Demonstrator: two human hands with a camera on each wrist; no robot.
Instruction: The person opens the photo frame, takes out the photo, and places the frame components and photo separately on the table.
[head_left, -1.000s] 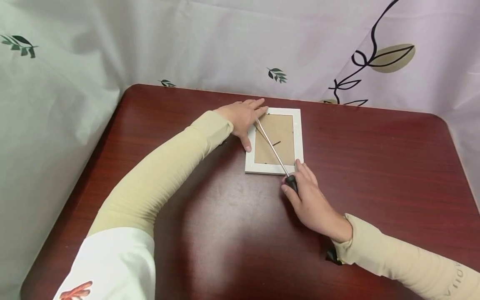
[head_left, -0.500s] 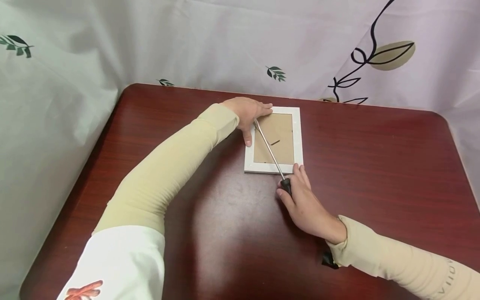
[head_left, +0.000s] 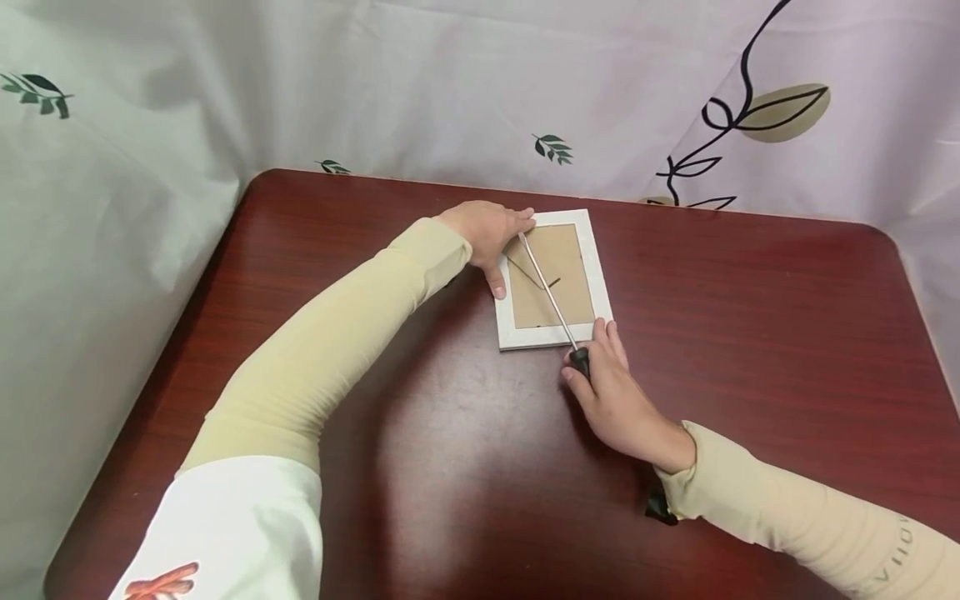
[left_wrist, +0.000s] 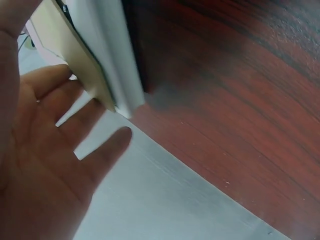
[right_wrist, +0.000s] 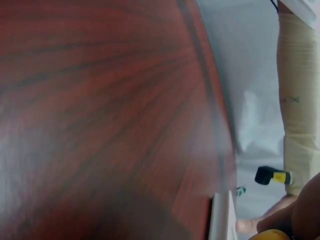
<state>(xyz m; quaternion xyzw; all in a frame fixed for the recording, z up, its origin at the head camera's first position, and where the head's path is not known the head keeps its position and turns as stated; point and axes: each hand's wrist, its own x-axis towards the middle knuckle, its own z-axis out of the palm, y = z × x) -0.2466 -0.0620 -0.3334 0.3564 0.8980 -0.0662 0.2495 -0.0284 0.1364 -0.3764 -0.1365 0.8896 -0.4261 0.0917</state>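
A white picture frame (head_left: 555, 335) lies back side up near the table's far edge, its tan backing board (head_left: 551, 250) showing a short dark mark. My left hand (head_left: 487, 233) rests at the frame's upper left corner, fingers over the top edge and thumb at the left side. In the left wrist view, the left hand's (left_wrist: 55, 140) fingers are spread beside the frame (left_wrist: 105, 55). My right hand (head_left: 618, 400) grips a screwdriver (head_left: 550, 292) by its black handle, two fingers at the frame's lower right corner. The metal shaft slants across the backing, its tip close to the left hand.
The dark red wooden table (head_left: 750, 333) has rounded corners. A pale curtain (head_left: 420, 100) with leaf prints hangs right behind its far edge. A small black and yellow device (right_wrist: 270, 175) sits at the left sleeve's cuff.
The frame has turned slightly counterclockwise, its bottom edge shifting right and its top left. My left hand has moved a little left, and the screwdriver slightly right.
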